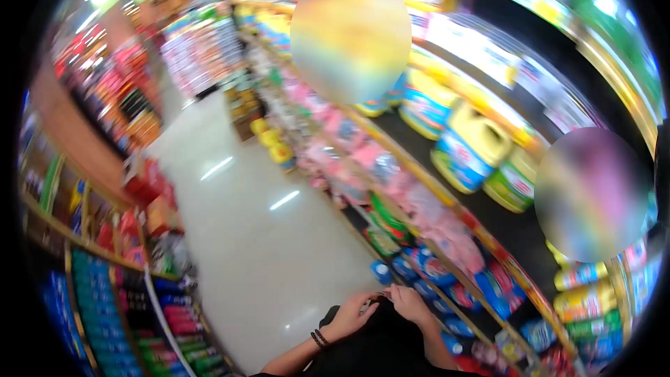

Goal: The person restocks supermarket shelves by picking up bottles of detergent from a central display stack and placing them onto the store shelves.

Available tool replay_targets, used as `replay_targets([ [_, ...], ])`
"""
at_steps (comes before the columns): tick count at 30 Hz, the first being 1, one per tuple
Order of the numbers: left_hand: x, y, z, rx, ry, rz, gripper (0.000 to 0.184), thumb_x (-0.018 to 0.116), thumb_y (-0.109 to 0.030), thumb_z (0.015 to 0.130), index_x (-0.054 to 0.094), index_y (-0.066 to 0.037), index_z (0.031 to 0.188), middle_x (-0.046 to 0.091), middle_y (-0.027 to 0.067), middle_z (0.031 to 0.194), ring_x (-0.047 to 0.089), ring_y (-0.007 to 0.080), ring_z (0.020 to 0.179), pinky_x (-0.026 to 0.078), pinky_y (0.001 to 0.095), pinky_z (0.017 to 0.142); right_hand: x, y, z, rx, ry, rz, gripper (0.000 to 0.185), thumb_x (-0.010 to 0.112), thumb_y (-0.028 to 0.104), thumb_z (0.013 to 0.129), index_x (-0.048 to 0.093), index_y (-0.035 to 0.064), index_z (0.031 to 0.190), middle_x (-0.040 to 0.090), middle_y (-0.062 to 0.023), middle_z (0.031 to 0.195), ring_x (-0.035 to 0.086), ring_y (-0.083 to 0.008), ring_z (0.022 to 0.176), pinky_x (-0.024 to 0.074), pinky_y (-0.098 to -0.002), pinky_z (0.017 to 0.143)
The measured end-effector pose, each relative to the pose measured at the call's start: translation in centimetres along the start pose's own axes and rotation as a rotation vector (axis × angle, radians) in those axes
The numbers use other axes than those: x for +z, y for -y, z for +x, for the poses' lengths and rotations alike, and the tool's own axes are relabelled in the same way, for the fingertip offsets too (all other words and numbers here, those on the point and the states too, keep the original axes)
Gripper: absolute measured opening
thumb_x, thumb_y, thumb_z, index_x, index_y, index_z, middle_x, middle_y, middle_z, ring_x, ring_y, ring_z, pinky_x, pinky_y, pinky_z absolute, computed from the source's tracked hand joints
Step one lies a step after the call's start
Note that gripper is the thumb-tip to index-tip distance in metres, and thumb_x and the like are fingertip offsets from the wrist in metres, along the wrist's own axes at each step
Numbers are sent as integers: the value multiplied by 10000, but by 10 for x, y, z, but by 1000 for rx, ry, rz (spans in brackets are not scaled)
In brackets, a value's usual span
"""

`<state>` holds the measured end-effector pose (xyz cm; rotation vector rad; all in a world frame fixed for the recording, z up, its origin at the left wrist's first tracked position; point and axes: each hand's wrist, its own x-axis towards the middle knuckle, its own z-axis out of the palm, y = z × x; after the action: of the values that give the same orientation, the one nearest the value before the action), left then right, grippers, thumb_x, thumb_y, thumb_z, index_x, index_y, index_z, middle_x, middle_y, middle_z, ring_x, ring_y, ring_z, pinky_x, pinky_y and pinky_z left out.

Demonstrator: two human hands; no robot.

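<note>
Close together in front of black clothing (380, 345), my two hands meet at the lower middle of the head view. My left hand (354, 314) has curled fingers, and a dark beaded bracelet (319, 338) circles its wrist. My right hand (410, 304) is closed too, its fingertips pointing toward the left hand. Something small and dark may lie between the fingertips; blur hides what it is. Blue-capped bottles (381, 272) on the low shelf are nearest to the right hand.
Shelves on the right hold large yellow jugs (469, 148), pink packs (426, 216) and blue bags (426, 265). A pale tiled aisle floor (244, 237) runs ahead. Stocked shelves (94, 307) line the left. Farther off stands a stacked display (202, 56). Two round patches are blurred out.
</note>
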<state>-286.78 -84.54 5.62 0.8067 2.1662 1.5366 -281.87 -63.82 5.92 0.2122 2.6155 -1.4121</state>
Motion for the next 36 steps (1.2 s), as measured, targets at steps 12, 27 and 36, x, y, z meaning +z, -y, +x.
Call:
replay_targets([
  [12, -221, 94, 5, -248, -663, 224, 245, 661, -166, 978, 656, -23, 1178, 677, 162, 1119, 673, 317, 1023, 571, 388, 852, 173, 124, 267, -426, 591, -10, 398, 405, 202, 1052, 554, -5, 1358, 625, -262, 1264, 597, -450, 1156, 482, -479, 993],
  [27, -543, 155, 105, -475, -721, 372, 241, 588, -244, 1012, 727, -58, 1079, 715, 148, 1036, 671, 363, 959, 534, 421, 811, 299, 325, 572, -586, 771, 48, 478, 352, 304, 1068, 717, -3, 1096, 705, -241, 1080, 651, -438, 1013, 513, -471, 912],
  [36, -740, 277, 145, -547, -705, 238, 370, 457, -348, 1046, 719, -96, 1114, 708, 182, 1032, 666, 398, 949, 529, 467, 810, 395, 422, 735, -565, 812, -144, 498, 262, 265, 1087, 646, 20, 1289, 701, -192, 1184, 651, -352, 1147, 491, -404, 1014],
])
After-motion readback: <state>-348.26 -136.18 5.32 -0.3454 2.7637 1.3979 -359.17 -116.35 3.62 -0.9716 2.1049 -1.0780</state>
